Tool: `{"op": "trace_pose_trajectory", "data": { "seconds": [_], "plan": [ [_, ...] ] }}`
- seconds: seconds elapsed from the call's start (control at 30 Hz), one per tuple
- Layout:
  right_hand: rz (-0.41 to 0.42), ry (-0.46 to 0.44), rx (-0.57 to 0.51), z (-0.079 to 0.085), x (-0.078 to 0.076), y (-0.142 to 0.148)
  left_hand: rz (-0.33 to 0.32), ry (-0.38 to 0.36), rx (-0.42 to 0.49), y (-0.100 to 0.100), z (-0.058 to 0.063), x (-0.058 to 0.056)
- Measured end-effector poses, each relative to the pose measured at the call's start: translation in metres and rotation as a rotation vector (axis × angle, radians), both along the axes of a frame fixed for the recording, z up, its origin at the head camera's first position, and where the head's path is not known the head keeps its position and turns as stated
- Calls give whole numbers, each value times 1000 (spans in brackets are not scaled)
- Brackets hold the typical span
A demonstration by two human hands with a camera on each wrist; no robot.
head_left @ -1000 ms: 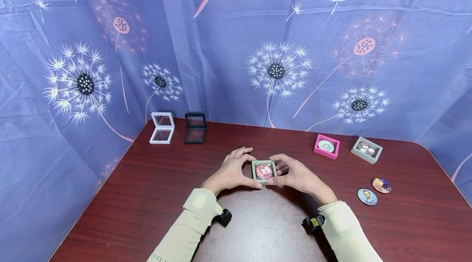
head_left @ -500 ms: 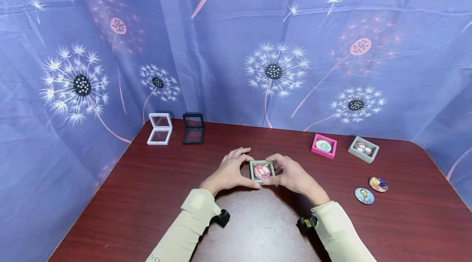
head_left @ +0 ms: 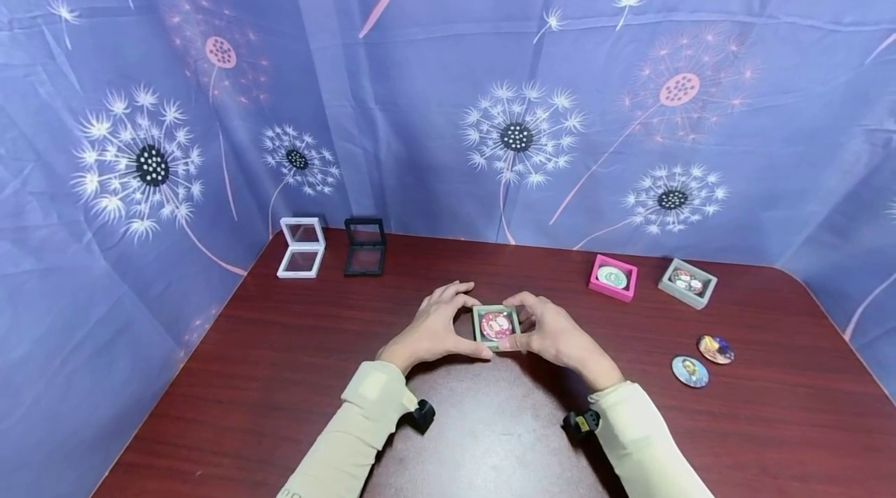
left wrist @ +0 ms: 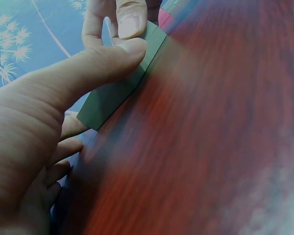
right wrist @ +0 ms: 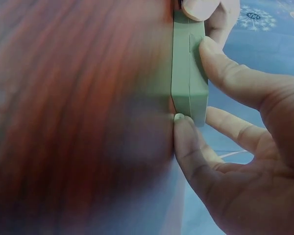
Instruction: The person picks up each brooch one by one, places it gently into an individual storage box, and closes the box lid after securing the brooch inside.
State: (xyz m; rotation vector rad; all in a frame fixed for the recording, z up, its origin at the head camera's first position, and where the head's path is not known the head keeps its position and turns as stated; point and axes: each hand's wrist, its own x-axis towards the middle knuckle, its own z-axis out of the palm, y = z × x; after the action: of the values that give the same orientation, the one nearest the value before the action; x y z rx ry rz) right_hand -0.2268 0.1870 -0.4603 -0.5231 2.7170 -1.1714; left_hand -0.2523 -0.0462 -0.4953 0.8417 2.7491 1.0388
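Observation:
A small green display case (head_left: 495, 307) lies at the middle of the table, with a red round badge (head_left: 496, 325) showing through its clear window. My left hand (head_left: 434, 331) grips its left side, the thumb along the near edge and the fingers toward the far side. From the right, my right hand (head_left: 560, 334) holds the same case, thumb at the near right corner of the top. In the right wrist view, the side of the case (right wrist: 181, 63) shows a thin seam, its two halves together. The left wrist view shows both thumbs on the case (left wrist: 110, 100).
Back left, a white display case (head_left: 302, 261) and a black display case (head_left: 364, 260) stand open. At the right are a pink case (head_left: 611, 292) and a grey case (head_left: 686, 296), both holding badges. Two loose oval-looking badges, one blue (head_left: 690, 371) and one multicoloured (head_left: 716, 349), lie nearer.
The whole head view has shifted slightly, so everything appears a little further left. Both hands keep their hold on the green case, with no clear movement against the table.

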Motion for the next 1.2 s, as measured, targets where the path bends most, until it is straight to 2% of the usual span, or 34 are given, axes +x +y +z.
{"op": "trace_pose_trajectory", "data": {
  "seconds": [0.2,0.6,0.9,1.2],
  "plan": [
    [-6,1,5,0,-2,2,3,-6,17,0,2,2],
    [-37,7,17,1,-6,10,91,15,189,-5,-4,-3],
    [-39,5,5,0,-8,12,137,55,209,-10,-6,-6],
    [-53,-8,-35,-2,-12,19,195,77,275,-22,-9,-10]
  ]
}}
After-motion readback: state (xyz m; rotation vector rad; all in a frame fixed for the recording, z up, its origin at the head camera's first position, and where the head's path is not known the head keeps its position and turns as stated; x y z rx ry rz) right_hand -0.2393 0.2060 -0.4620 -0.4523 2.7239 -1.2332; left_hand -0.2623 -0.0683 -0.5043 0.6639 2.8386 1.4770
